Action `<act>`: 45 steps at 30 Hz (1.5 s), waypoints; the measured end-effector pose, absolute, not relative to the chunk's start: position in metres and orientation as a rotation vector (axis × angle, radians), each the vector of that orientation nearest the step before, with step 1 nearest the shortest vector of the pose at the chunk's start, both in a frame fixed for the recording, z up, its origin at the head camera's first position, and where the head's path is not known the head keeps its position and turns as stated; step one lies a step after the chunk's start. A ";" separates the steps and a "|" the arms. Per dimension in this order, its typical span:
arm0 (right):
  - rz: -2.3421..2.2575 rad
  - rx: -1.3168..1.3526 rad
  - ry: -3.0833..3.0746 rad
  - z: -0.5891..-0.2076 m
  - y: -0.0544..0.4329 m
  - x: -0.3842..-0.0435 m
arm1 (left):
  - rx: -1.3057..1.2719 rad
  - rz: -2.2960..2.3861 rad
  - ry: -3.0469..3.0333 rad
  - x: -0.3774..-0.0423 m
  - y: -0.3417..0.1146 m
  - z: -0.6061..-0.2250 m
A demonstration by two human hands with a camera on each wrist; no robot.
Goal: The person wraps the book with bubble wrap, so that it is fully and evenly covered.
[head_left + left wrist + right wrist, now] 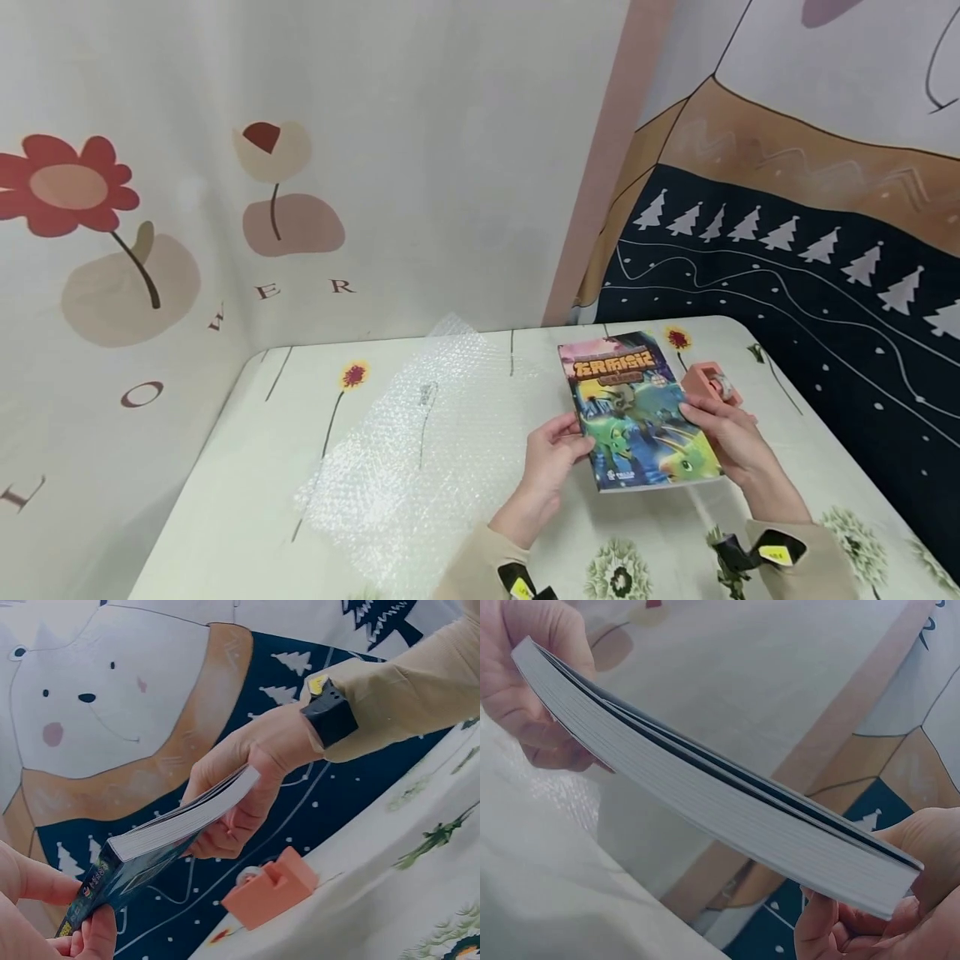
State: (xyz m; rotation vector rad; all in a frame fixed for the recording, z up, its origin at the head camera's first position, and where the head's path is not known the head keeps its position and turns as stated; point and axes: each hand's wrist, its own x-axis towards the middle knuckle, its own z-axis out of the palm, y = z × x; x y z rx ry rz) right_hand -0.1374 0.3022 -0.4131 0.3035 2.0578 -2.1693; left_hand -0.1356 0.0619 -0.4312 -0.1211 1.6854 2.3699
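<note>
A paperback book (637,417) with a colourful dinosaur cover is held up above the table, its front facing the head camera. My left hand (551,467) grips its left edge, thumb on the cover and fingers behind. The right hand (735,442) pinches the opposite edge in the same way. From the left wrist view, the book's spine (90,892) lies between the left thumb and fingers. In the right wrist view the page block (720,799) faces the camera, with a slight gap under the cover.
A sheet of bubble wrap (420,467) lies flat left of the hands on the flower-print tablecloth (247,467). Just behind the right hand stands a coral tape dispenser (703,379) with a roll of tape. Printed curtains (450,167) hang along the table's back and right sides.
</note>
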 end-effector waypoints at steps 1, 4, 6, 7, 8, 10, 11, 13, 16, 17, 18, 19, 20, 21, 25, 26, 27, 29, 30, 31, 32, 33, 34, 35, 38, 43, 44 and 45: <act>-2.185 0.301 2.030 -0.412 0.300 -0.139 | -0.127 2.367 1.689 -0.136 0.059 -0.430; -2.229 0.288 1.952 -0.408 0.291 -0.143 | -0.147 2.357 1.699 -0.139 0.050 -0.429; -2.243 0.271 1.926 -0.406 0.284 -0.146 | -0.159 2.356 1.703 -0.140 0.043 -0.428; -2.246 0.264 1.903 -0.405 0.281 -0.147 | -0.163 2.353 1.711 -0.141 0.039 -0.428; -2.245 0.259 1.890 -0.404 0.278 -0.149 | -0.168 2.349 1.719 -0.142 0.035 -0.428; -2.229 0.251 1.880 -0.402 0.270 -0.152 | -0.166 2.348 1.734 -0.143 0.028 -0.427; -2.223 0.256 1.872 -0.402 0.267 -0.154 | -0.165 2.345 1.744 -0.144 0.024 -0.427; -2.203 0.261 1.876 -0.401 0.260 -0.157 | -0.162 2.334 1.766 -0.145 0.016 -0.427; -2.178 0.258 1.899 -0.401 0.250 -0.162 | -0.170 2.323 1.791 -0.147 0.005 -0.427; -2.175 0.253 1.904 -0.402 0.246 -0.164 | -0.171 2.318 1.799 -0.147 0.001 -0.427; -2.170 0.248 1.911 -0.402 0.242 -0.165 | -0.173 2.317 1.804 -0.148 -0.003 -0.427; -2.165 0.242 1.923 -0.403 0.239 -0.167 | -0.173 2.315 1.808 -0.148 -0.006 -0.427; -2.160 0.240 1.933 -0.404 0.235 -0.169 | -0.174 2.314 1.811 -0.148 -0.010 -0.428; -2.151 0.237 1.946 -0.404 0.231 -0.170 | -0.173 2.313 1.813 -0.148 -0.014 -0.428; -2.099 0.248 2.002 -0.406 0.215 -0.177 | -0.177 2.314 1.827 -0.149 -0.030 -0.429; -2.087 0.248 2.010 -0.406 0.211 -0.178 | -0.179 2.313 1.833 -0.149 -0.034 -0.429; -2.075 0.234 2.019 -0.407 0.207 -0.179 | -0.181 2.313 1.840 -0.150 -0.038 -0.430; -2.057 0.214 2.030 -0.408 0.200 -0.181 | -0.175 2.317 1.848 -0.150 -0.045 -0.430; -2.052 0.212 2.029 -0.410 0.197 -0.182 | -0.170 2.321 1.850 -0.149 -0.049 -0.430; -2.044 0.204 2.029 -0.411 0.194 -0.183 | -0.165 2.326 1.852 -0.149 -0.053 -0.430; -2.036 0.196 2.029 -0.412 0.191 -0.184 | -0.160 2.327 1.858 -0.149 -0.057 -0.430; -2.031 0.189 2.026 -0.413 0.188 -0.185 | -0.160 2.331 1.859 -0.148 -0.060 -0.430; -2.025 0.189 2.026 -0.414 0.185 -0.185 | -0.159 2.333 1.861 -0.148 -0.064 -0.430; -2.020 0.181 2.023 -0.415 0.182 -0.186 | -0.162 2.332 1.867 -0.148 -0.068 -0.430; -2.015 0.137 2.019 -0.419 0.172 -0.187 | -0.178 2.322 1.888 -0.148 -0.080 -0.431; -2.020 0.065 1.991 -0.426 0.156 -0.189 | -0.200 2.290 1.938 -0.147 -0.099 -0.434; -2.019 0.051 1.983 -0.427 0.152 -0.189 | -0.206 2.283 1.950 -0.147 -0.103 -0.435; -2.014 0.038 1.977 -0.428 0.150 -0.189 | -0.215 2.277 1.957 -0.147 -0.106 -0.435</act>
